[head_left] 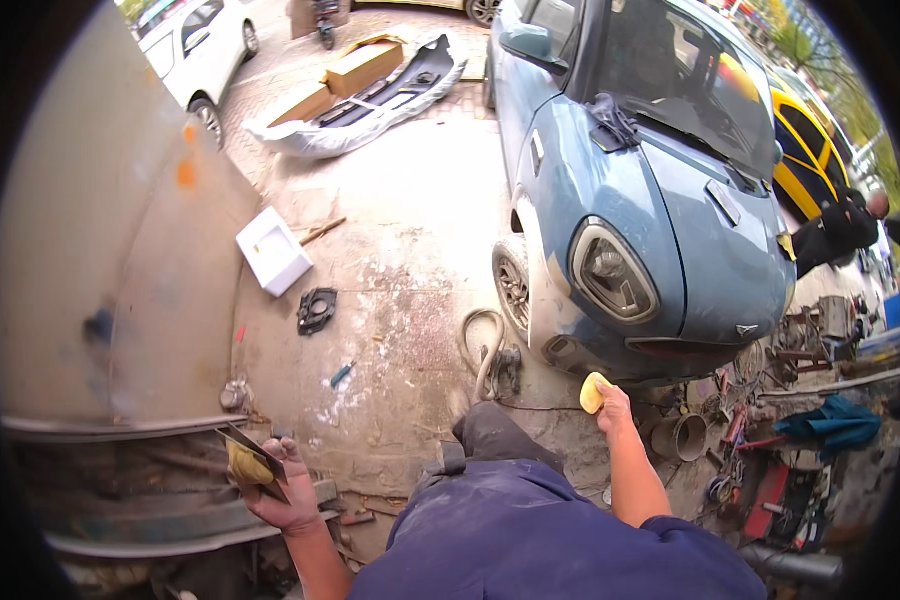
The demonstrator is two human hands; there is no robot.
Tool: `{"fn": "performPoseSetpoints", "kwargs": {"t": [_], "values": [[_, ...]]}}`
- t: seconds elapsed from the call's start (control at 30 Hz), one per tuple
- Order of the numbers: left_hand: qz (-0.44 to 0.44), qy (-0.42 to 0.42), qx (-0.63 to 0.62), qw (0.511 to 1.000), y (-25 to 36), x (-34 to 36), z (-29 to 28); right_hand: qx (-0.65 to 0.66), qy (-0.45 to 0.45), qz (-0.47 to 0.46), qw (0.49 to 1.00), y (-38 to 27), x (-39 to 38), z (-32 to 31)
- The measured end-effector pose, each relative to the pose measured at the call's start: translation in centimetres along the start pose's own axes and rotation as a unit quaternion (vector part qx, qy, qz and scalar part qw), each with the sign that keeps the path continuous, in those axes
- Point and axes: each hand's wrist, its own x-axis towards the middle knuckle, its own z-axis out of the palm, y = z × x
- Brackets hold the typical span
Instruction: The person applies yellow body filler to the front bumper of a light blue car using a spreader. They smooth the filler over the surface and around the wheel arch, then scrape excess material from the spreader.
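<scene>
My left hand (282, 492), at the lower left, is closed on a dark flat scraper blade (250, 445) with a lump of yellowish paste (249, 463) on it. My right hand (615, 410) grips a yellow rounded pad (595, 392), held up just in front of the blue-grey car's (660, 230) front end. Whether the pad touches the bumper I cannot tell. Dull tan patches show on the car's bumper and around its front wheel arch. The round headlight (613, 270) sits above the pad.
A hose (480, 350) lies by the car's front wheel (512, 285). A white foam box (273, 252) and a black plastic part (317, 311) lie on the floor. Tools and a teal cloth (832, 424) clutter the right. Farther off are a wrapped bumper (385, 105) and another person (838, 232).
</scene>
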Motion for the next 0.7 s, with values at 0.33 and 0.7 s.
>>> {"fn": "performPoseSetpoints", "kwargs": {"t": [0.33, 0.7], "values": [[-0.160, 0.019, -0.061, 0.985, -12.5, 20.9, 0.4, 0.115, 0.172, 0.037, 0.978, 4.3, 13.1, 12.7], [-0.342, -0.067, -0.056, 0.936, -23.0, 43.1, 0.6, -0.173, -0.034, -0.032, 0.984, 1.4, 14.4, 39.5]]}}
